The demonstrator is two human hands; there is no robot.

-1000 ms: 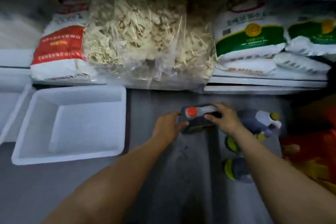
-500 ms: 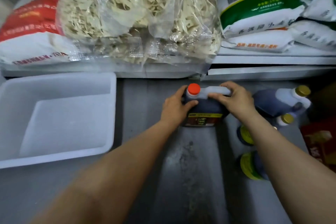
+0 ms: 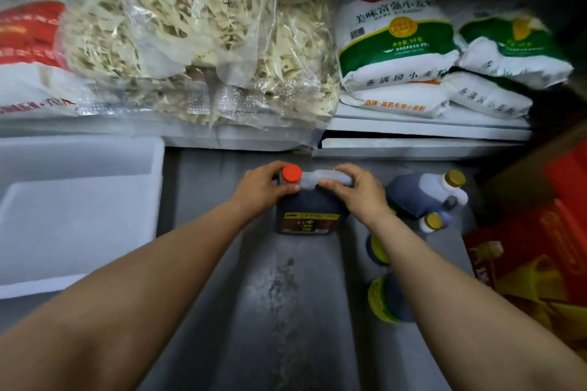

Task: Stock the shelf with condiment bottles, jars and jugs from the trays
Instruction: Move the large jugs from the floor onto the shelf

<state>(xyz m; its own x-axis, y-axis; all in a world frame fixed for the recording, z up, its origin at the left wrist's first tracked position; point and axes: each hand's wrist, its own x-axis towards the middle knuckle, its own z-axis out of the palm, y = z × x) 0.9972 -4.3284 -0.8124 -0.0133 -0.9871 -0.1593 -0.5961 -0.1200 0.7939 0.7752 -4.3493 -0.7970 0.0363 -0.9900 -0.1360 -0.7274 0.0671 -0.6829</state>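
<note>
A dark sauce jug (image 3: 309, 216) with an orange cap and a clear handle stands upright on the grey floor below the shelf edge. My left hand (image 3: 260, 189) wraps its left shoulder beside the cap. My right hand (image 3: 359, 190) grips the handle from the right. To the right a second dark jug (image 3: 422, 192) with a gold cap leans against a small gold-capped bottle (image 3: 432, 222). Two yellow-lidded jars (image 3: 386, 298) sit nearer me, partly hidden by my right forearm.
An empty white tray (image 3: 79, 209) lies at the left. The shelf (image 3: 413, 130) above holds a clear bag of dried strips (image 3: 197, 35), a red-and-white sack (image 3: 28, 57) and green-and-white flour bags (image 3: 394, 38). Red and yellow boxes (image 3: 533, 251) stand at the right.
The jug went from lying tilted to standing upright between both hands. The view has moved closer and lower toward the shelf.
</note>
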